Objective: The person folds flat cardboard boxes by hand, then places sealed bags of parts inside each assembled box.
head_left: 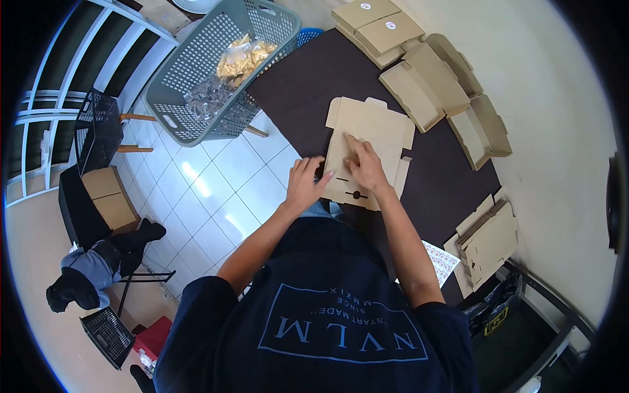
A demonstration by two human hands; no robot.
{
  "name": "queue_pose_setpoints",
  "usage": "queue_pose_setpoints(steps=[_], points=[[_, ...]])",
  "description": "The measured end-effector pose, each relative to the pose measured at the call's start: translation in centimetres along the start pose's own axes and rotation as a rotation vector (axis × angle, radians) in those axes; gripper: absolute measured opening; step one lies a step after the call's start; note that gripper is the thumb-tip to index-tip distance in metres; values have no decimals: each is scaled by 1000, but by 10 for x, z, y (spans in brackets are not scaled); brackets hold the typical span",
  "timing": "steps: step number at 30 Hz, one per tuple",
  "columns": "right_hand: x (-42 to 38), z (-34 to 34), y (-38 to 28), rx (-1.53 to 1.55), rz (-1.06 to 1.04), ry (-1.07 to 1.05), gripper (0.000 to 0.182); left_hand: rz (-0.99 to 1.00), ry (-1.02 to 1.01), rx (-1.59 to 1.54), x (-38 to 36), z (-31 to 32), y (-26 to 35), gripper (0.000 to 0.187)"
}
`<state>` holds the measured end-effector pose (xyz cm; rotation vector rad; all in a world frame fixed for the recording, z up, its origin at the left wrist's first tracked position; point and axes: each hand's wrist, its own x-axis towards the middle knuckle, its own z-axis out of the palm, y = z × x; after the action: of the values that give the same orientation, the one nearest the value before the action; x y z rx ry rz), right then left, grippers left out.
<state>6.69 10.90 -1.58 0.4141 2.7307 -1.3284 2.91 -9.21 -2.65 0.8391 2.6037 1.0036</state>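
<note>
A flat, unfolded cardboard box blank [380, 124] lies on the dark-covered table in front of me, its flaps spread and small slots cut near its close end. My right hand [368, 167] rests on its surface, with the fingers apart. At the blank's left edge is my left hand [306, 183], fingers bent and thumb apart, touching or very near the cardboard; nothing shows in its grasp. Folded open boxes [422, 85] stand beyond the blank at the right, and closed boxes [377, 23] with round stickers sit at the far end.
A grey-green basket [177, 128] holding bagged items stands left of the table [295, 72]. More flat cardboard [488, 242] and a sheet of small printed stickers [442, 262] lie at the right. Another person [95, 268] sits at the left, near black crates [108, 337].
</note>
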Motion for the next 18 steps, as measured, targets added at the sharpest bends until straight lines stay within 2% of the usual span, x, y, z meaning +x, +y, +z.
queue_pose_setpoints(steps=[2,5,10,13,15,16,18], points=[[-2,0,3,-19,8,-15,65,-164,25,-83,27,-1,18,37],[-12,-1,2,-36,31,-33,62,-253,63,-13,59,15,2,38],[-11,0,14,-8,86,-39,54,-218,14,37,83,7,-18,40],[-5,-1,13,-11,84,-37,49,-160,-61,48,86,-6,-24,34],[-2,-2,12,-46,113,-63,47,16,-92,68,85,-14,-33,32],[-1,-1,12,-45,115,-64,47,15,-94,68,81,-15,-37,32],[3,1,8,-81,79,-81,47,168,-7,144,69,-16,-40,32]])
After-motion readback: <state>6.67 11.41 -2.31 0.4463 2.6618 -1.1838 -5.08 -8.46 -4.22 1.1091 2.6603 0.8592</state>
